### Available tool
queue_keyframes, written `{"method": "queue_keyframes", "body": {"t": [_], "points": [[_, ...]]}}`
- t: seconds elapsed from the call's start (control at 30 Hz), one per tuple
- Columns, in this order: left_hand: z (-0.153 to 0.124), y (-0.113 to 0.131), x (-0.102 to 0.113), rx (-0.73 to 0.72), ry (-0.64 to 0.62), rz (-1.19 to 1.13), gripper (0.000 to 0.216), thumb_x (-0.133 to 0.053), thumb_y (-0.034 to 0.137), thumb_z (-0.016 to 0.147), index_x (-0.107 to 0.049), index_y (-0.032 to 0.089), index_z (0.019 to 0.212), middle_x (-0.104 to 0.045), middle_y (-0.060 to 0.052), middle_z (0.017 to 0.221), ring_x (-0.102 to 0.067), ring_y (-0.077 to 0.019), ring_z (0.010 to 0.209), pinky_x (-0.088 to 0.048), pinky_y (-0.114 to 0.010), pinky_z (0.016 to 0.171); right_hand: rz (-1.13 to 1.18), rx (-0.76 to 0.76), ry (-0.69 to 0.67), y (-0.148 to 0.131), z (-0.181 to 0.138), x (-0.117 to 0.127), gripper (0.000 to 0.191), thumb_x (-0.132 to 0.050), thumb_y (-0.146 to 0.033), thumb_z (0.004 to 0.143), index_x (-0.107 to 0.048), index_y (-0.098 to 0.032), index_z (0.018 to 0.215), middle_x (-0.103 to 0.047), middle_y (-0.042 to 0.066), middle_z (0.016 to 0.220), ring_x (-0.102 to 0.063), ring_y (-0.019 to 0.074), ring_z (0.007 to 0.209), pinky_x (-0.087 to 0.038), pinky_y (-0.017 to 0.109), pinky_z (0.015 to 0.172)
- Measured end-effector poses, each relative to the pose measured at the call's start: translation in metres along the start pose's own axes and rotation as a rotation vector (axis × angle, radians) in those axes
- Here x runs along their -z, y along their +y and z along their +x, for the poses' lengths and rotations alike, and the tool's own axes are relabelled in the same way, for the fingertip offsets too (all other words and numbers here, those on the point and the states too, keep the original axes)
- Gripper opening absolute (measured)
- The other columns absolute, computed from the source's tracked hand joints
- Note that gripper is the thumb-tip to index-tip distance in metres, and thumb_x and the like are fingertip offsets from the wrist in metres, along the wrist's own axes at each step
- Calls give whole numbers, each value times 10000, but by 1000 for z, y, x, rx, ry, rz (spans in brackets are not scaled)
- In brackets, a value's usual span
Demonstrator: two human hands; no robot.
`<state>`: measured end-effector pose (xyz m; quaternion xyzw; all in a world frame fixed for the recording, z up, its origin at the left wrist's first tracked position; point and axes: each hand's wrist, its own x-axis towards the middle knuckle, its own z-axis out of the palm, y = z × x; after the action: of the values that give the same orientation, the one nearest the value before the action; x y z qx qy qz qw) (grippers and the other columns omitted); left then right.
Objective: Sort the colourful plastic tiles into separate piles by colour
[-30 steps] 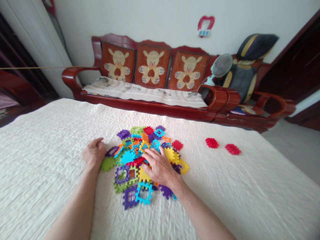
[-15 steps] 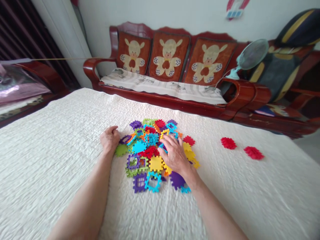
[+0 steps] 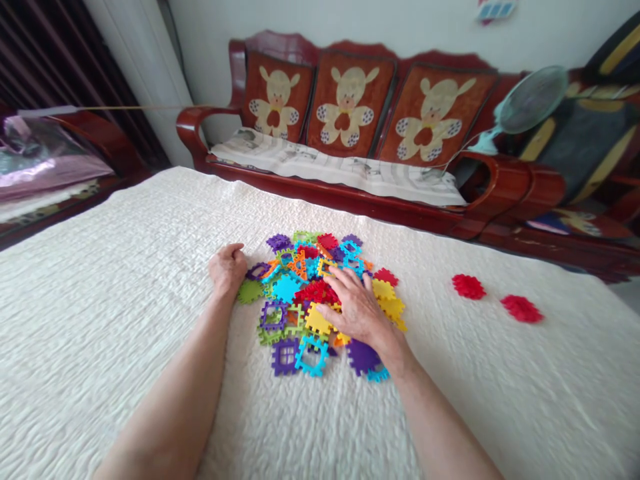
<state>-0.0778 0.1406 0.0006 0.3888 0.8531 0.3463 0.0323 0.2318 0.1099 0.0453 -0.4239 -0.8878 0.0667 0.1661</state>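
A heap of flat toothed plastic building tiles (image 3: 287, 289) in several colours lies on the white quilted cover (image 3: 125, 300). My right hand (image 3: 357, 307) is over the right side of the heap, palm down with its fingers spread. Its fingertips are close to a yellow frame tile (image 3: 326, 267), and its thumb is at a yellow tile (image 3: 317, 320). Red tiles (image 3: 315, 293) and an orange triangular tile (image 3: 299, 265) show left of it. My left hand (image 3: 227, 270) rests on the cover at the heap's left edge, fingers curled; its palm side is hidden.
Two small groups of red tiles (image 3: 469, 287) lie apart on the right. Beyond the quilted cover stands a dark red wooden sofa (image 3: 320, 184) with bear-patterned cushions (image 3: 349, 103). A light green fan (image 3: 533, 100) is at its right armrest.
The view has shifted, so things appear farther right. A blue frame tile has moved away from the heap's middle, uncovering the orange triangular tile and more red tiles. My left hand stays beside the heap.
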Motion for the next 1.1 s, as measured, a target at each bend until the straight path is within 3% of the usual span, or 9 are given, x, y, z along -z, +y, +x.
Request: {"method": "queue_keyframes", "body": {"t": [0.13, 0.23, 0.43, 0.57, 0.67, 0.77, 0.87, 1.03, 1.1], "points": [[0, 0, 0, -4, 7, -8, 390, -435, 243, 848, -744, 220, 1083, -740, -60, 1044, -659, -235, 980, -497, -347, 923, 87, 43, 55, 3, 2, 12, 202, -592, -246, 861, -681, -215, 1041, -669, 77, 1178, -545, 254, 1160, -327, 473, 1041], [-1, 1, 0, 2, 5, -13, 391, -433, 247, 846, -744, 217, 1081, -740, -62, 1046, -661, -237, 981, -496, -351, 927, 143, 89, -14, 2, 3, 11, 276, -475, -64, 835, -698, -224, 868, -715, 29, 936, -597, 206, 1017, -352, 423, 990], [0, 1, 1, -10, 1, -3, 396, -435, 251, 844, -742, 221, 1091, -737, -63, 1071, -658, -240, 1004, -489, -360, 953, 216, 83, 14, 13, 2, 2, 493, -443, -41, 796, -632, -253, 1199, -630, 45, 1315, -506, 229, 1259, -333, 461, 1053], [0, 1, 2, -6, -6, -4, 404, -432, 245, 842, -739, 218, 1102, -735, -68, 1079, -660, -239, 1020, -490, -355, 960, 221, 69, 80, 31, 1, 8, 369, -531, -103, 782, -673, -252, 1089, -652, 48, 1259, -569, 217, 1187, -388, 442, 1040], [-1, 1, 2, -10, 1, -5, 405, -435, 243, 836, -742, 210, 1099, -734, -78, 1087, -657, -250, 1045, -486, -358, 970, 135, 40, 29, 38, -1, 9, 266, -573, -143, 779, -702, -260, 980, -630, 38, 1308, -516, 263, 1263, -337, 536, 1078], [-2, 2, 3, -11, 9, -9, 407, -436, 248, 833, -743, 211, 1098, -737, -79, 1081, -657, -256, 1049, -487, -363, 970, 69, -37, 2, 40, -2, 6, 362, -569, -151, 788, -675, -256, 1118, -536, 65, 1435, -430, 301, 1351, -304, 599, 1084], [-3, 2, 3, -15, 15, -7, 404, -437, 254, 833, -746, 216, 1089, -740, -71, 1072, -660, -252, 1036, -490, -360, 960, 70, -74, 65, 40, -2, 5, 466, -567, -154, 796, -613, -232, 1253, -473, 103, 1486, -426, 291, 1358, -335, 560, 1087], [-4, 5, 5, -10, 15, -1, 399, -438, 259, 836, -747, 215, 1085, -741, -69, 1062, -658, -252, 1029, -486, -363, 964, 116, 14, 39, 36, 0, 1, 257, -513, -106, 818, -720, -252, 864, -608, 22, 1348, -470, 268, 1318, -328, 547, 1093], [-5, 6, 6, -2, 8, 2, 401, -433, 254, 838, -746, 214, 1087, -739, -72, 1063, -655, -252, 1033, -486, -361, 963, 114, -2, 28, 37, 0, 0, 291, -484, -100, 833, -725, -252, 893, -590, 26, 1378, -436, 289, 1352, -315, 582, 1087]]}}
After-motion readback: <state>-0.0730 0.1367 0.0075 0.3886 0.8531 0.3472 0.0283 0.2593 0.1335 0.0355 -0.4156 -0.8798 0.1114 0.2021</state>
